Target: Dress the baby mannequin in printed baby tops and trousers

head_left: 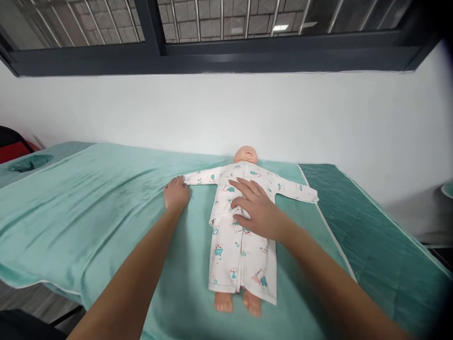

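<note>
Doll [244, 226] lies lengthwise center frame, head up; right hand [256, 210] flat, open on its belly, left hand [176, 193] flat, open at its sleeve cuff, gripping nothing.

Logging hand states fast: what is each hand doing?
Left hand: open, flat at the doll's sleeve end.
Right hand: open, resting on the doll.

Even, soft indoor light, moderately bright; white wall [318, 118] evenly lit, no glare. A ceiling lamp reflects in the window [281, 27]. Faint shadows under both forearms. Wide-angle bending at edges; corners darkened, lower right blurred
</note>
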The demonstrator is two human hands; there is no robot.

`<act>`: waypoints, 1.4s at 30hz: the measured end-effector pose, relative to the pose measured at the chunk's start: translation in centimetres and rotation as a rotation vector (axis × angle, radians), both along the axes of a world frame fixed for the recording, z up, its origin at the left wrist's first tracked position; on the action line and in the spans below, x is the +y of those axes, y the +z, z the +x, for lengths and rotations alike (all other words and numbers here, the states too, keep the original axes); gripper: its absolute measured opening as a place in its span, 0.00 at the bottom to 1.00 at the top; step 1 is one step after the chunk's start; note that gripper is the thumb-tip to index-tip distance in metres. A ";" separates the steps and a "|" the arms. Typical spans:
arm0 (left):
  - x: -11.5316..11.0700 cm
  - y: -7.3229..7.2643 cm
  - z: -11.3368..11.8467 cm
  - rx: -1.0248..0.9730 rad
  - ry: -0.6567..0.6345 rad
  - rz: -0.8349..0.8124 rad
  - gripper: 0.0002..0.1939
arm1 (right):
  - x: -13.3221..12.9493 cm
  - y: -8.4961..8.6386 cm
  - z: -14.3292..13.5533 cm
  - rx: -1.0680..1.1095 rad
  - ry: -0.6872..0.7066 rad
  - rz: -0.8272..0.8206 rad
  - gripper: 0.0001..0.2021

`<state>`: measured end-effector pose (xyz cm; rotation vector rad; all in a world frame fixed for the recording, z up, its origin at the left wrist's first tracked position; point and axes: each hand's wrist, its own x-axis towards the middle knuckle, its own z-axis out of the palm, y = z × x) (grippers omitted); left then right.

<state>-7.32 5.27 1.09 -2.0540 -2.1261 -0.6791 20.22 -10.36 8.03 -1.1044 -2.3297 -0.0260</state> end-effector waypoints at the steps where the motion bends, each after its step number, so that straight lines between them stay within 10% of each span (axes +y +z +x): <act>1: 0.0 -0.1 0.0 -0.003 0.008 -0.005 0.23 | 0.2 -0.1 -0.1 -0.025 -0.012 0.003 0.05; 42: 0.3 -0.4 0.4 0.010 0.043 -0.008 0.19 | -1.2 -3.0 0.8 0.122 -0.318 0.082 0.17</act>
